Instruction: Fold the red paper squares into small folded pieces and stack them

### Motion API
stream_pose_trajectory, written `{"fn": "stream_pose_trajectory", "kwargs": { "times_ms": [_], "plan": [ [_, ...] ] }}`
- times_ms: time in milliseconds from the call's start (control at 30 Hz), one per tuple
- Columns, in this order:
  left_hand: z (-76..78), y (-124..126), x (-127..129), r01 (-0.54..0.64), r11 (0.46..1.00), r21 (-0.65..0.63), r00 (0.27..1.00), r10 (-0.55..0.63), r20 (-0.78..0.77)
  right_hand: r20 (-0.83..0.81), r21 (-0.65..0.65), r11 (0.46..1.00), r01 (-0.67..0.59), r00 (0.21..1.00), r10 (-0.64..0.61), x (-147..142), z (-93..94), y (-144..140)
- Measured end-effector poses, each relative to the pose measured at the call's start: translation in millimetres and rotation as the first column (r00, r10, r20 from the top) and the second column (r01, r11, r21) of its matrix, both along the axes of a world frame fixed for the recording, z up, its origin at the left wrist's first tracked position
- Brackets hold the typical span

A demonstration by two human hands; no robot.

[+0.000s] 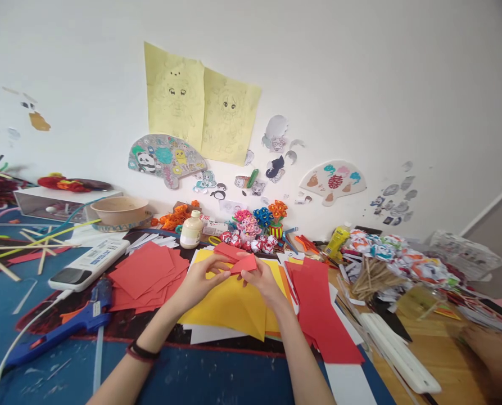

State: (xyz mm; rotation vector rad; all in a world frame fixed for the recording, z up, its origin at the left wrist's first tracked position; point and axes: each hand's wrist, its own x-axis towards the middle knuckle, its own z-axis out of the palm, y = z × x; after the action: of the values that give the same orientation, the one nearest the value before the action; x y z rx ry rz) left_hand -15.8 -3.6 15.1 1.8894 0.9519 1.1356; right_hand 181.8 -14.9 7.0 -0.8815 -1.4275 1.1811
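Seen from a head-worn camera looking down at a crowded craft worktop [217, 382]. Both of the person's hands meet at the centre of the view, closed on one small folded piece of red paper [243, 263]. The left hand [200, 280] pinches its left end between thumb and fingers; the right hand [262, 279] pinches its right end. The paper is raised just above a spread of yellow sheets [234, 306] and does not rest on them. Its long axis runs left to right, tilted slightly up toward the right, so each hand sits at one end and neither is nearer than the other.

To the left of the hands lies a fanned pile of red squares [149, 275], close to the left hand. To the right lie long red strips [322, 315], just beside the right forearm. Farther left are a blue glue gun [77, 323] and a white remote control [88, 264] (both well apart from the hands). A pale glue bottle [191, 230] stands behind the red pile. Another person's hand [493, 351] shows at the lower right edge.
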Motion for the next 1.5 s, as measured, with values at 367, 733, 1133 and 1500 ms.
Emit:
{"fn": "stream_pose_trajectory", "kwargs": {
  "times_ms": [367,733,1133,1500],
  "plan": [
    [-1.9,2.8,-5.3,-0.215,0.955,0.206,0.956,0.249,-0.153,-0.02,-0.125,0.991,0.042,0.999,-0.045,3.1,-12.4,2.8],
    [-3.5,-4.9,-2.3,-0.284,0.653,0.703,0.764,0.597,-0.245,-0.174,-0.158,0.985,-0.073,0.984,0.045,-15.8,-4.8,-3.8],
    [-2.3,-10.4,9.9,-0.093,0.759,0.645,0.828,0.419,-0.374,-0.233,-0.127,0.988,-0.092,0.971,0.06,-13.4,-4.3,-3.0],
    [2.8,-17.3,9.3,-0.005,0.693,0.721,0.815,0.42,-0.398,0.029,-0.05,0.997,-0.057,0.998,0.059,-4.2,-7.2,0.1]
  ]
}}
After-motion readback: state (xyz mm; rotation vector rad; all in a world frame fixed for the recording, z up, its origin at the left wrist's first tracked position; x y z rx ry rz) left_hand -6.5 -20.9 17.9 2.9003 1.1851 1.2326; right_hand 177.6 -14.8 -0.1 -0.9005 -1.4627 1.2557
